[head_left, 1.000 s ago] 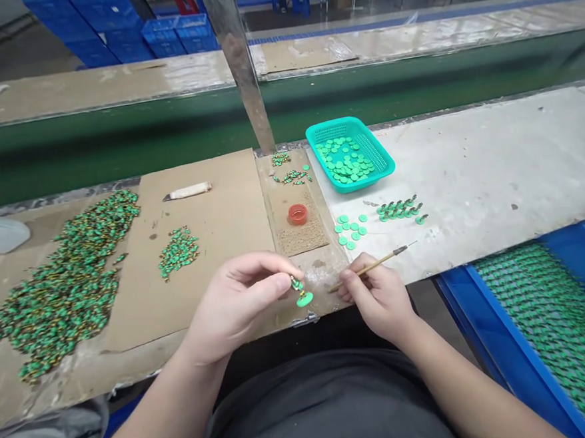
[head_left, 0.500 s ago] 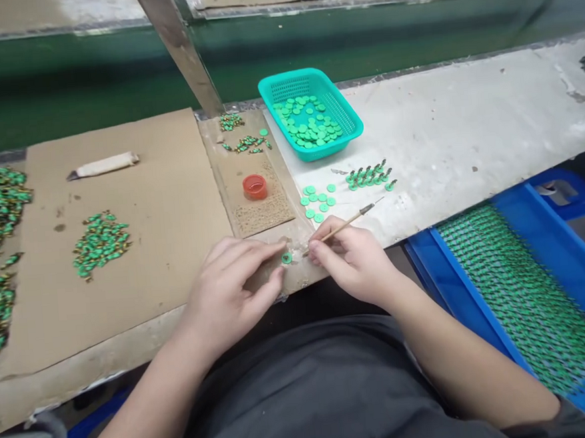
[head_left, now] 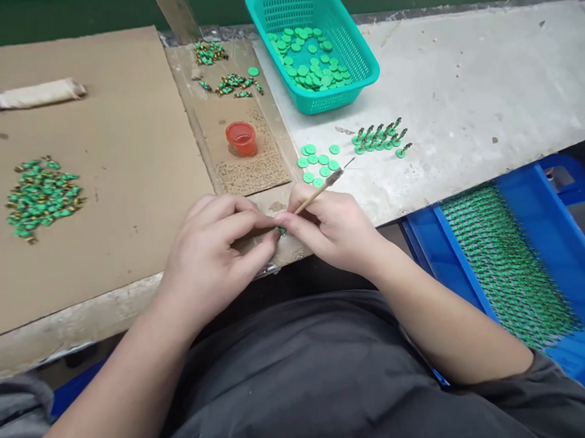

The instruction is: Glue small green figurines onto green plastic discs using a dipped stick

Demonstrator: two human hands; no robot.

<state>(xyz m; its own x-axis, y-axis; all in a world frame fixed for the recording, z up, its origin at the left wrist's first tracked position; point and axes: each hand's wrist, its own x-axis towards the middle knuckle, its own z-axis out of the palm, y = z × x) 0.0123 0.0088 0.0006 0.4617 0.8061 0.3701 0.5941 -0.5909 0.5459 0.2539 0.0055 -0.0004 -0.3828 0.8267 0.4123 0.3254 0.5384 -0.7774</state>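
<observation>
At the table's front edge my left hand (head_left: 214,251) is closed, thumb and index fingertip pinched at a small green disc (head_left: 280,230) that is mostly hidden by fingers. Its fingertips meet those of my right hand (head_left: 330,226). Held in my right hand is a thin wooden-handled brush (head_left: 318,192), its fine dark tip pointing up and away to the right. Just beyond lie several loose green discs (head_left: 323,159) with small holes. To their right, several green discs with dark figured stems (head_left: 379,136) stand upright in rows.
A teal basket (head_left: 370,73) holds many green discs. Left of it are a small red cup (head_left: 241,140) and little green-and-gold pieces (head_left: 233,84) on cardboard. Further left lie a pile of such pieces (head_left: 45,196) and a wrapped tool (head_left: 38,94). A blue bin (head_left: 582,239) with finished-looking rows sits lower right.
The view has tipped down and closer. My right hand has come left to meet my left fingertips. My left thumb and fingers have closed in on the green disc, which lay uncovered before.
</observation>
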